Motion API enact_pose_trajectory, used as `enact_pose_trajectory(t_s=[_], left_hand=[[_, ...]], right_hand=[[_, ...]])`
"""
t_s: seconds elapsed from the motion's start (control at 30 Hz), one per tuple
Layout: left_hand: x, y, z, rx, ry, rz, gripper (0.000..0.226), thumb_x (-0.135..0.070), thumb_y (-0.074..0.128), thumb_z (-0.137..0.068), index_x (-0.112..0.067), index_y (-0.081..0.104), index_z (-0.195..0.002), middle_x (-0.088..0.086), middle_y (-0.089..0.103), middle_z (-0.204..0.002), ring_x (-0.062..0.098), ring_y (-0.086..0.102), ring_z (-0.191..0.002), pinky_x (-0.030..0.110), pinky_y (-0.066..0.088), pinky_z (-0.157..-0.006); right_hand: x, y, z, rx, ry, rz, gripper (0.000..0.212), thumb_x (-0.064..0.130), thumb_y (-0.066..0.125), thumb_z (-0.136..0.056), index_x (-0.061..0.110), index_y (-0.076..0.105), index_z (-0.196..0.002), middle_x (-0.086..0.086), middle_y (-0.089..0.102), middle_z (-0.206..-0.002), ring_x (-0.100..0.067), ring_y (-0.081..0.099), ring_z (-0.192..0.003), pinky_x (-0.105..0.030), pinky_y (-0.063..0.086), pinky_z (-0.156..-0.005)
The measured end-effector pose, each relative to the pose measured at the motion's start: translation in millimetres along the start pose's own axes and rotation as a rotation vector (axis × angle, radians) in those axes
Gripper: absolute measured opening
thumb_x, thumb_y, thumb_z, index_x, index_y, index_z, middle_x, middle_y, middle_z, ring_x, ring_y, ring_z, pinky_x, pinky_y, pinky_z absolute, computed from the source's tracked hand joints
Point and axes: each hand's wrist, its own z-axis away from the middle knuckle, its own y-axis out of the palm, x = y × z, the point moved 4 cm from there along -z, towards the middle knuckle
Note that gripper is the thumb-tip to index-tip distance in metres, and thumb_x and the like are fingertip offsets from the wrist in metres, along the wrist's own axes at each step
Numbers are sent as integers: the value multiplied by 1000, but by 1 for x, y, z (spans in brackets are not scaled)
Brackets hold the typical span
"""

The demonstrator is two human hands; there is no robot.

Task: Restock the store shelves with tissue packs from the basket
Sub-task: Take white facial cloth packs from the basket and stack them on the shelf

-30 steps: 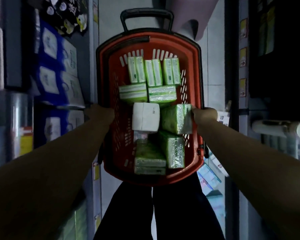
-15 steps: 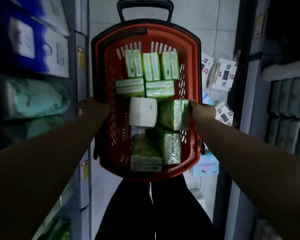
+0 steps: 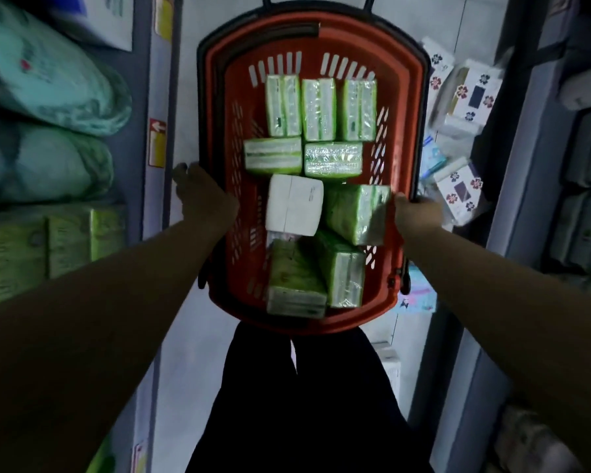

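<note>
The basket (image 3: 216, 83) holds tissue packs (image 3: 318, 109): three abreast at 12 o'clock, two at centre, four toward 6. The left hand (image 3: 203, 199) is at its 9 o'clock rim and the right hand (image 3: 417, 213) at 3. Shelves (image 3: 156, 97) flank both sides.

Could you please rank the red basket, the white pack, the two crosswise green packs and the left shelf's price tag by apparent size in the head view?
1. red basket
2. white pack
3. left crosswise green pack and right crosswise green pack: they look alike, so unranked
4. price tag

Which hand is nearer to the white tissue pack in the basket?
Left. The left hand holds the basket rim beside the white tissue pack; the right hand is beyond a green tissue pack.
</note>
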Motion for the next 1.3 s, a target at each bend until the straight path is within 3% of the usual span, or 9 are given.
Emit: enact_pose_trajectory(t_s=[0.13,0.23,0.33,0.53,0.73,0.83,1.0,1.1,1.3], left_hand=[[-26,10,48,-292,605,57,73,-1,60,-87,1,24,-151,26,26,-154,40,28,-142,52,25,-117],[-29,37,50,-2,530,228,69,10,57,-81,-3,34,-146,17,46,-140,30,44,-130,41,38,-109],[-17,70,37,234,182,158,53,0,61,-85,0,42,-135,17,51,-134,33,51,-122,37,42,-95],[-3,117,-10,366,82,286,50,-6,57,-91,-1,45,-139,21,56,-132,38,55,-121,45,48,-100],[0,142,-7,368,124,722,48,8,55,-84,3,53,-132,17,61,-123,30,59,-108,35,48,-86],[-1,121,17,368,160,878,51,5,61,-80,7,54,-130,24,61,-124,35,58,-115,43,48,-96],[7,65,45,450,158,886,47,-2,65,-85,-6,54,-131,1,66,-108,14,63,-98,26,50,-81],[6,42,59,603,161,1033,30,-12,64,-92,-12,58,-121,6,66,-115,20,65,-105,37,51,-93],[-5,2,71,551,116,1143,74,-42,82,-71,-8,56,-131,11,69,-120,28,68,-108,50,51,-98]], right_hand=[[23,-1,60,-186,-697,267,45,4,60,-84,-2,50,-128,-23,49,-128,-34,42,-121,-36,31,-103],[27,41,97,172,-1015,411,51,-1,62,-81,3,50,-131,-18,48,-130,-28,38,-121,-36,35,-103],[22,84,103,371,-986,563,65,14,66,-86,6,37,-143,-14,37,-145,-30,30,-135,-39,32,-112],[25,139,56,372,-935,996,102,29,68,-88,10,-7,-155,-7,-11,-164,-29,-9,-150,-49,9,-121],[29,143,49,153,-944,1032,91,41,58,-91,12,1,-155,-15,20,-150,-35,20,-138,-47,34,-103],[30,122,60,197,-800,893,110,52,79,-69,9,17,-149,-15,26,-141,-34,26,-131,-45,36,-102],[32,72,90,163,-697,510,110,57,79,-58,11,30,-145,-13,36,-136,-30,28,-129,-28,23,-88],[34,27,97,120,-541,194,85,54,80,-60,18,50,-131,-5,53,-124,-28,46,-123,-29,38,-100],[22,-30,100,518,-229,-281,31,26,68,-87,16,61,-115,-4,70,-111,-19,69,-94,-32,58,-76]])
